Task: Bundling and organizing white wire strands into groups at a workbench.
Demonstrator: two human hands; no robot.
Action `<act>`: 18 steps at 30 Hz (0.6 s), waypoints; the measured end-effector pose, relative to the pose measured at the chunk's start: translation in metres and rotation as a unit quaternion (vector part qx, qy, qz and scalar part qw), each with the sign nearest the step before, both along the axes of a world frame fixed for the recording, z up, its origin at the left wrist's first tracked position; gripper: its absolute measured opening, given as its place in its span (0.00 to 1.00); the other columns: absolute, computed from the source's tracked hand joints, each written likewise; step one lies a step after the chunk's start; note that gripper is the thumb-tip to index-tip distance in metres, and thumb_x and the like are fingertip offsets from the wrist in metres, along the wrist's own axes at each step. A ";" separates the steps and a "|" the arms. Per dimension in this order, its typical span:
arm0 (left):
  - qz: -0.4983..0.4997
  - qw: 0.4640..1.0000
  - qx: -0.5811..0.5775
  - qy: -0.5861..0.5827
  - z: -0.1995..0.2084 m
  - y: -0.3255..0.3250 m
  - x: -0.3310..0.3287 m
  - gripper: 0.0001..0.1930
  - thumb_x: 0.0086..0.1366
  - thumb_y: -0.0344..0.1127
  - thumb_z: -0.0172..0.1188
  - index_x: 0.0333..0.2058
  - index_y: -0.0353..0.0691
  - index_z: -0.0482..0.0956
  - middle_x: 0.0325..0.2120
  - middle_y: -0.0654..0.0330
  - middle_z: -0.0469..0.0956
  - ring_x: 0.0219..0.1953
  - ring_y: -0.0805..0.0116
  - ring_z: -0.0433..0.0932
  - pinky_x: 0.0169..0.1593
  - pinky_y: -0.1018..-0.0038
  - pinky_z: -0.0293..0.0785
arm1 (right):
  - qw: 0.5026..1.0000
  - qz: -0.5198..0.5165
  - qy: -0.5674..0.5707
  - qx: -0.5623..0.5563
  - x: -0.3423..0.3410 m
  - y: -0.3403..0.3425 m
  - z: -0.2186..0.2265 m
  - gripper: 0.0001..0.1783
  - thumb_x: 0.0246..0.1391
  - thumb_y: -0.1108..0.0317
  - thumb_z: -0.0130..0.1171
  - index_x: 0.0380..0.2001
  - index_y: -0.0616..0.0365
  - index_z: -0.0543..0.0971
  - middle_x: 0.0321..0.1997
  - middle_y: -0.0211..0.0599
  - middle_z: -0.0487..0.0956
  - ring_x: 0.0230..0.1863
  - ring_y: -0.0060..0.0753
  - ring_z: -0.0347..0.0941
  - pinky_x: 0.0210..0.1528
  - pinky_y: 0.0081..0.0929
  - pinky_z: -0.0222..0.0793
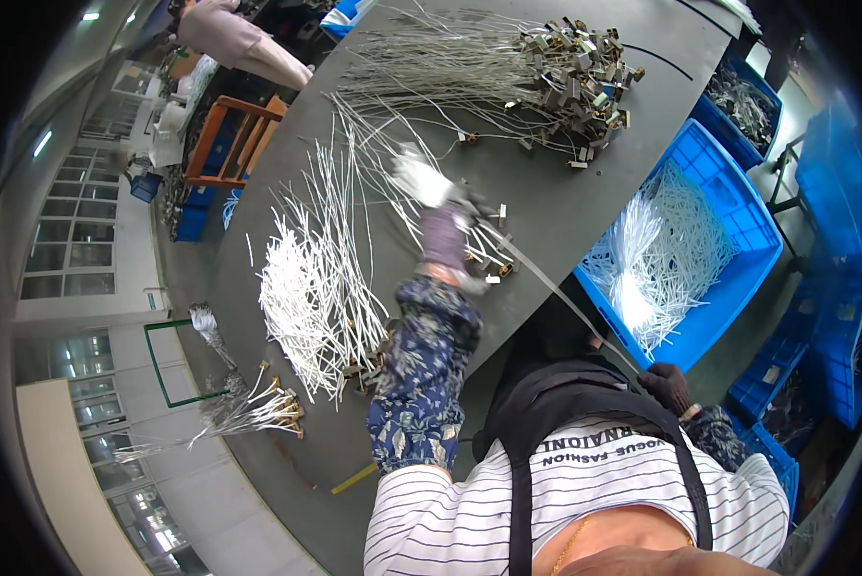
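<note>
My left hand [458, 209], in a grey and white work glove, is over the dark table among thin white wires [364, 158]. Motion smears its fingers, so their grip does not show. A blurred white patch lies against the glove. From beside this hand a long narrow grey strip [556, 288] runs across the table edge toward my hip. There my right hand [666, 386], in a dark glove, appears closed around the strip's end. Several small metal-ended pieces [493, 261] lie just below my left hand. Left of my sleeve spreads a pile of white-sleeved wires [301, 298].
A large heap of wires with metal ends [580, 82] covers the table's far side. A blue crate [738, 221] of white tubing stands at the right. Other blue bins [762, 370] line the right side. An orange rack [221, 144] and another person [229, 38] are at the far left.
</note>
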State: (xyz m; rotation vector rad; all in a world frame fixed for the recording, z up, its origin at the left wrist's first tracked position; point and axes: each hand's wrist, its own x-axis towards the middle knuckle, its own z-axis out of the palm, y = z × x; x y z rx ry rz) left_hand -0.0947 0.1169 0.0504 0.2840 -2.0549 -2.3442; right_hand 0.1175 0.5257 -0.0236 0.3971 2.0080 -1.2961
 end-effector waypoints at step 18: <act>0.094 0.985 -0.082 -0.121 -0.063 0.005 0.032 0.16 0.57 0.40 0.65 0.38 0.33 0.80 0.26 0.64 0.78 0.25 0.76 0.71 0.30 0.73 0.71 | 0.955 0.143 0.210 -0.155 -0.214 -0.236 0.053 0.31 0.52 0.48 0.57 0.50 0.63 0.71 0.48 0.51 0.76 0.49 0.44 0.73 0.51 0.36 0.67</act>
